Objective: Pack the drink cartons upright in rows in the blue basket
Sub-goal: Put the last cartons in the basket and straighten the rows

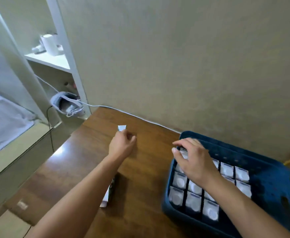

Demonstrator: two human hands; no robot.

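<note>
The blue basket [269, 184] stands on the brown table at the right, with several white-topped drink cartons [194, 201] upright in rows inside. My right hand [194, 160] is over the basket's far left corner, fingers curled round the top of a carton [183, 154] there. My left hand [123, 143] is out over the middle of the table and grips a small white carton [122, 128] by its lower part. Another carton [108, 194] lies on the table, half hidden under my left forearm.
The wooden table [140, 194] meets a beige wall behind. A white cable [140, 118] runs along the wall's foot. To the left are a white shelf unit [55, 60], a white shoe [67, 104] and a lower floor.
</note>
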